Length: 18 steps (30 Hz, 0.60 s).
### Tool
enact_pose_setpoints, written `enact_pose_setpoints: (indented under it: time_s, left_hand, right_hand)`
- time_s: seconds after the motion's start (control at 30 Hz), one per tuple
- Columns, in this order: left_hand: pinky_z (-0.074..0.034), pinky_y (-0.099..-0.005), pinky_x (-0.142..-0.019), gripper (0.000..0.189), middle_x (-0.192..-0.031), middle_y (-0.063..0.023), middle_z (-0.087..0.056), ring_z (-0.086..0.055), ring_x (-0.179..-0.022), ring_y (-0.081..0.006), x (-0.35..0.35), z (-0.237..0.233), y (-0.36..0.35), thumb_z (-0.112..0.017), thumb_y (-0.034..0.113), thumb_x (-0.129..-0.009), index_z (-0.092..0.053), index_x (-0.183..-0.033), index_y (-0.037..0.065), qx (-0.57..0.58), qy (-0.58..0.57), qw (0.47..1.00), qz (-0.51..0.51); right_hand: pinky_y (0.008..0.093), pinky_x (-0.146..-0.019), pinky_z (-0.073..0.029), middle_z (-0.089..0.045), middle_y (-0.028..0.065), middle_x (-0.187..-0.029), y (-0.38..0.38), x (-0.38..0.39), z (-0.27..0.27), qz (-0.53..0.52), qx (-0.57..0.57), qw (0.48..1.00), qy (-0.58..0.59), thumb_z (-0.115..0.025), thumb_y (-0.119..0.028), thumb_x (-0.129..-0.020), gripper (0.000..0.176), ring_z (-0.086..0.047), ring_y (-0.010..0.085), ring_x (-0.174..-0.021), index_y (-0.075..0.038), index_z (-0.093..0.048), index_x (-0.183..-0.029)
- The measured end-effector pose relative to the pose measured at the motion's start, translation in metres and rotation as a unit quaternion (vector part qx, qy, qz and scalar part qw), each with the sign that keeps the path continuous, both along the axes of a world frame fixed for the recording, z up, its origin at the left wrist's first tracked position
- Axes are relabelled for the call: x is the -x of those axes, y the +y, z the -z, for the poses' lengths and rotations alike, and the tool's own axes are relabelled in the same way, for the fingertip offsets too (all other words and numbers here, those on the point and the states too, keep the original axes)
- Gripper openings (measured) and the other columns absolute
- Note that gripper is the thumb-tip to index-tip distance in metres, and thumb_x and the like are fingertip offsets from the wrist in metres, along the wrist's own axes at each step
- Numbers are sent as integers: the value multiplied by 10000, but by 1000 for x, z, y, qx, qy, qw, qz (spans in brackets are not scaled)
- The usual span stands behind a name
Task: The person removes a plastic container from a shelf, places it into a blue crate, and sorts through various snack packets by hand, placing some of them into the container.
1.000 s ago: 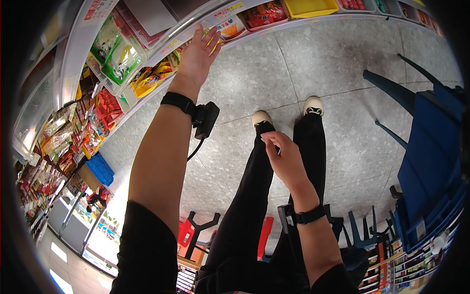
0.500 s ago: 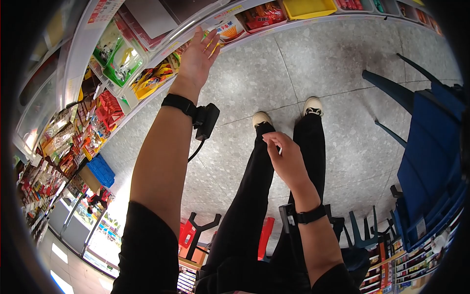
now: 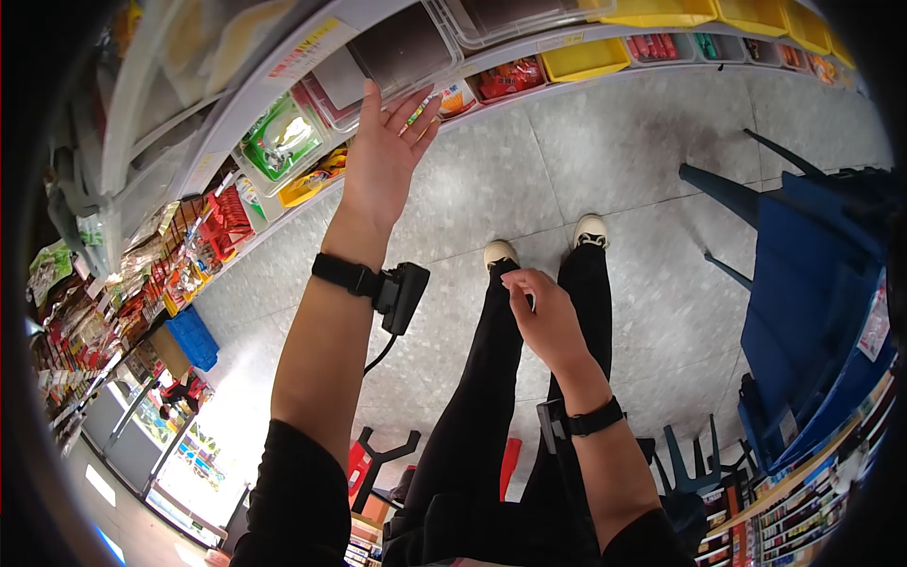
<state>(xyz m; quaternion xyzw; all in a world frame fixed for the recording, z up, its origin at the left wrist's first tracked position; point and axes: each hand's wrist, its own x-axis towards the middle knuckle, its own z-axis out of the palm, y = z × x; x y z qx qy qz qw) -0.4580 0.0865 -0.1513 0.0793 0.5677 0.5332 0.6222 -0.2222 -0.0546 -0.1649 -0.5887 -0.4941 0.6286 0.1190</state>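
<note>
Left hand (image 3: pixel 378 170): spread wide near the clear box (image 3: pixel 402 52); we'd reach gently.
Right hand (image 3: pixel 550 323): loosely curled, narrow gap; we'd hold clear.

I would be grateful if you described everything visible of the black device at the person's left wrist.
The black device is boxy and looks like plastic, with edges that stand slightly aslant. A dark strap around the left wrist holds it, so that it juts out from the inner side. A thin black cable hangs from its lower end. No hand touches it. Any markings are too dark to tell.
</note>
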Motion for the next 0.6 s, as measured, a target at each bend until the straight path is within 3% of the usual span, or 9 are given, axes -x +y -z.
enact_pose_setpoints:
  time_s: [0.1,0.23,0.3,0.43,0.6]
  left_hand:
    - [-333,-409,-1169,534,-1457,-176,-496,-491,-1355,-251,2,3,6,-420,416,-1066,-412,-1384,-13,51,22,997,-60]
    - [-353,-419,-1159,493,-1440,-185,-502,-505,-1342,-253,0,-1,2,-420,375,-1063,-425,-1367,-14,36,13,995,-96]
    - [-407,-427,-1127,432,-1306,-168,-528,-547,-1282,-316,-3,-3,-5,-469,314,-1039,-381,-1368,48,26,-8,992,-121]
    - [-404,-432,-1129,425,-1303,-159,-537,-545,-1275,-317,-15,-1,-34,-456,322,-1042,-391,-1360,46,27,-27,990,-133]
    - [-423,-417,-1098,398,-1410,-167,-543,-555,-1233,-284,-56,-21,-87,-380,344,-1053,-459,-1310,50,84,1,988,-133]
  right_hand:
    - [360,-827,-552,-713,142,-1038,9,-2,-14,-7,-2,1000,-4,-603,-78,-940,154,-711,262,-945,-14,-668,-1064]
    - [361,-829,-552,-713,145,-1040,15,-9,-26,-15,-10,1000,-6,-602,-81,-942,156,-710,266,-950,-13,-669,-1065]
    - [365,-833,-553,-714,151,-1039,19,-13,-31,-31,-23,999,-12,-605,-83,-943,157,-710,270,-955,-11,-668,-1067]
    - [367,-830,-555,-714,158,-1036,25,-20,-38,-35,-34,999,-8,-609,-86,-942,158,-710,275,-952,-10,-667,-1069]
    - [351,-875,-546,-714,136,-1074,38,-32,-53,-54,-34,998,-9,-591,-98,-976,184,-698,265,-1008,-10,-670,-1117]
